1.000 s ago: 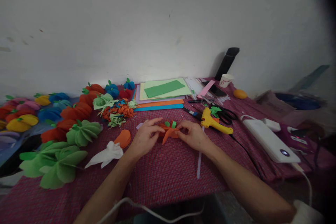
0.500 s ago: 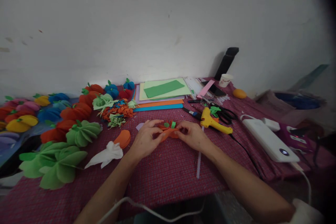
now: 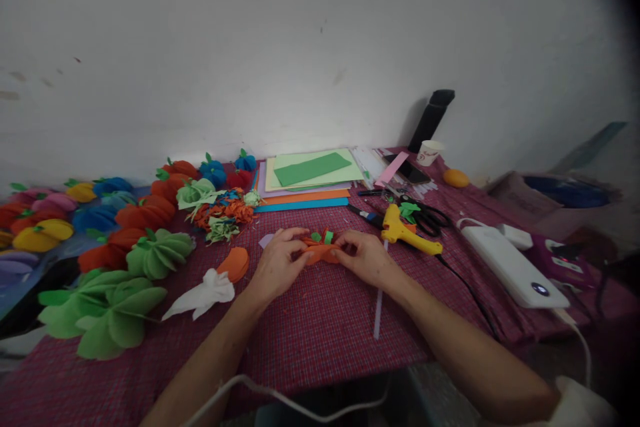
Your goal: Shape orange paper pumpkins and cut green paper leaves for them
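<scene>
Between my two hands is an orange paper pumpkin (image 3: 323, 253) with a green curled stem and a small green leaf on top. My left hand (image 3: 283, 260) pinches its left side between thumb and fingers. On the opposite side, my right hand (image 3: 367, 259) grips the orange folds the same way. The pumpkin's underside and outer edges are partly hidden by my fingers. Close to my left wrist lie orange paper rounds (image 3: 234, 264) and a crumpled white tissue (image 3: 204, 295). A yellow glue gun (image 3: 407, 235) rests right of my right hand, and a glue stick (image 3: 378, 315) lies below it.
Several finished paper pumpkins (image 3: 145, 213) crowd the left side, beside shredded paper (image 3: 225, 212). Coloured sheets (image 3: 313, 170) lie at the back. Scissors (image 3: 430, 219), a paper cup (image 3: 429, 153), an orange fruit (image 3: 456, 178) and a white power bank (image 3: 513, 267) occupy the right.
The orange pumpkin has tilted slightly between my fingers, its green stem and leaf shifting a little left. Both hands keep their grip in nearly the same place.
</scene>
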Tool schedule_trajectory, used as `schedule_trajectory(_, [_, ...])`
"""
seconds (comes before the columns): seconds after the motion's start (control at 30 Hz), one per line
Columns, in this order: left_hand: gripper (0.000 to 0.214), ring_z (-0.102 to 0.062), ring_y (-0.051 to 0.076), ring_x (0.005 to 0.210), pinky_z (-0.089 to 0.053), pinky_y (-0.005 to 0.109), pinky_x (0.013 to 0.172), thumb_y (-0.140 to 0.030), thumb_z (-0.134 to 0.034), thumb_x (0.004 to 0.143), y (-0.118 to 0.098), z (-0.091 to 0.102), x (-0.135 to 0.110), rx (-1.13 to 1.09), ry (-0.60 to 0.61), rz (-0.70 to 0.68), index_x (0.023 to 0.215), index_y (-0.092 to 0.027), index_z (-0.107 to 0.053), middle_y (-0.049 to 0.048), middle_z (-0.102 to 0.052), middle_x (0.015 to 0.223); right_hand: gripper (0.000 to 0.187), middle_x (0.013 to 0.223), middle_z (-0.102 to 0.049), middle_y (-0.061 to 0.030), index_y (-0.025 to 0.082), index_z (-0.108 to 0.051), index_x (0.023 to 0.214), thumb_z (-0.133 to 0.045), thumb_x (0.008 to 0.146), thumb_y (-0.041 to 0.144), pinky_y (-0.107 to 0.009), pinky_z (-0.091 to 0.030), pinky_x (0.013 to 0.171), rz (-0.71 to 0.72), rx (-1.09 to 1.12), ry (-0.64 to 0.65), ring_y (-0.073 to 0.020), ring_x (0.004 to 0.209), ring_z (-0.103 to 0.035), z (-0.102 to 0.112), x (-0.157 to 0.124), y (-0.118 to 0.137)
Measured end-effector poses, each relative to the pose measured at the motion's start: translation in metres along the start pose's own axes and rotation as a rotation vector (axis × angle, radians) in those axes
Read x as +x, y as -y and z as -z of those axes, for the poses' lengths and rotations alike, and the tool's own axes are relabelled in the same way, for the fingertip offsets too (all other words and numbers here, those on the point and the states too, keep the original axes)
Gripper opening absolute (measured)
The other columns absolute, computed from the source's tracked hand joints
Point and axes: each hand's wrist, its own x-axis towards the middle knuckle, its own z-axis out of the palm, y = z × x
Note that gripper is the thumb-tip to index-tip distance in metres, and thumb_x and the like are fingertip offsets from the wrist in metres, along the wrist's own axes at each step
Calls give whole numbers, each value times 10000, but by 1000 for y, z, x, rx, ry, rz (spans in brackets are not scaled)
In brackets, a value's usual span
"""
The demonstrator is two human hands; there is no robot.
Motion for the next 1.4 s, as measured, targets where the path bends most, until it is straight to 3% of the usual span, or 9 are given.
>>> schedule_trajectory(0.97, [214,-538,189,996,-419,370,874,-237,-486,811,2,3,-1,31,-38,9,757,-214,-692,47,-618,1055,123,777,-646,-8,194,-596,671,-569,769,263,-244,-414,632,-7,-42,-28,-129,688,-575,-2,-1,-3])
schedule_trajectory(1.4, [171,-528,188,1026,-356,412,952,-236,-516,801,2,0,0,26,-13,8,790,-225,-686,43,-604,1077,123,802,-651,-16,193,-588,641,-586,759,226,-252,-436,680,26,3,-3,-141,746,-600,-3,-1,-4])
